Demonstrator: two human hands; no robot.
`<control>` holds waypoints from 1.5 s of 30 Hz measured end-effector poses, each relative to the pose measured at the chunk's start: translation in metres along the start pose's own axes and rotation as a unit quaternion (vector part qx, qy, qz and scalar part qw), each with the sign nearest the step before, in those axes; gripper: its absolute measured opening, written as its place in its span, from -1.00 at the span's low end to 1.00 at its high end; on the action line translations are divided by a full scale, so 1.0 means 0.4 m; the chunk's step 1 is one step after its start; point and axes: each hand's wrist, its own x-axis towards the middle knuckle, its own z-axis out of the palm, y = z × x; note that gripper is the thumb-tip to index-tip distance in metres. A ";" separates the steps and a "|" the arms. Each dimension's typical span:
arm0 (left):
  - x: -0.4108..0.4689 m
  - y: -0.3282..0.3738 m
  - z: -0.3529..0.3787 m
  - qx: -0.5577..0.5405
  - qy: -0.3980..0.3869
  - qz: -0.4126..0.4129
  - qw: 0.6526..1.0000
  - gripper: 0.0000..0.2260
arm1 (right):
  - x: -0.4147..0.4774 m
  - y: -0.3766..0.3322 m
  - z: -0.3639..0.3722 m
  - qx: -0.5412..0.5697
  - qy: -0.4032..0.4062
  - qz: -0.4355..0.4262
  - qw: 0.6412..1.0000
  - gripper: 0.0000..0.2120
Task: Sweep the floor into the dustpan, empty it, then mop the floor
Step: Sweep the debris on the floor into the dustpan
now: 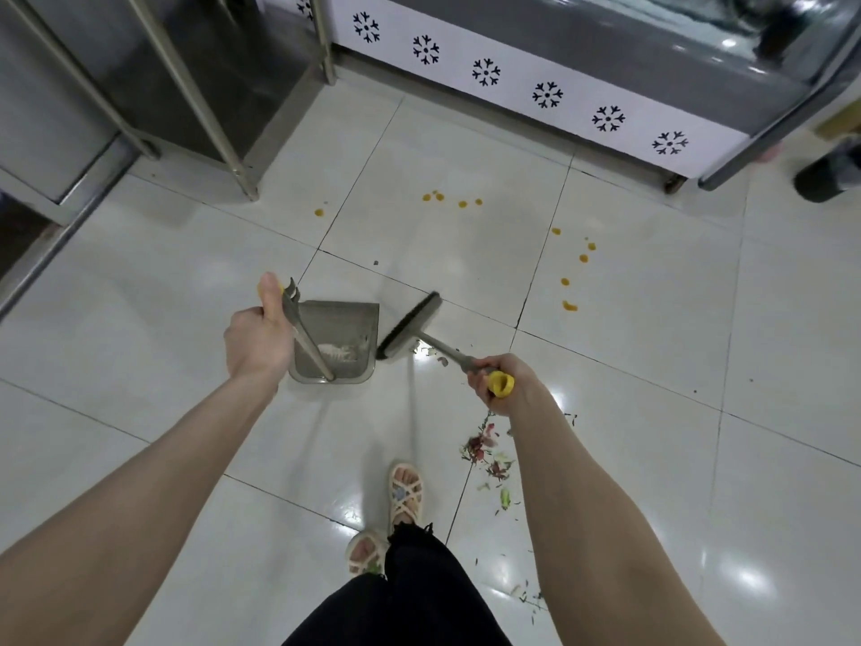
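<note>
My left hand (255, 340) grips the long handle of a grey dustpan (342, 319) that hangs just above the white tiled floor; some pale litter lies inside it. My right hand (501, 380) holds the yellow-tipped handle of a grey broom. The broom head (410, 326) sits right beside the dustpan's right edge. A trail of pink and green scraps (484, 452) lies on the tiles under my right forearm. Orange drops (569, 306) are spattered farther out on the floor.
Steel table legs (242, 172) and a steel cabinet stand at the left. A white counter base with black snowflake marks (547, 95) runs along the back. A dark round object (822, 179) stands at the far right. My sandalled feet (406, 494) are below.
</note>
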 end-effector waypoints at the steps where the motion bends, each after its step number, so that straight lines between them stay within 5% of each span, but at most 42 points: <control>1: -0.007 -0.003 0.007 0.003 -0.005 0.001 1.000 -0.15 | -0.010 0.006 -0.023 0.005 0.004 0.001 1.000 -0.95; 22: -0.263 -0.157 0.019 0.015 -0.116 0.061 0.991 -0.20 | -0.214 0.322 -0.376 0.117 0.071 -0.045 0.990 -0.88; 45: -0.190 -0.162 -0.032 0.016 -0.036 0.030 0.999 -0.31 | -0.066 0.234 -0.124 0.038 -0.042 -0.026 0.998 -0.93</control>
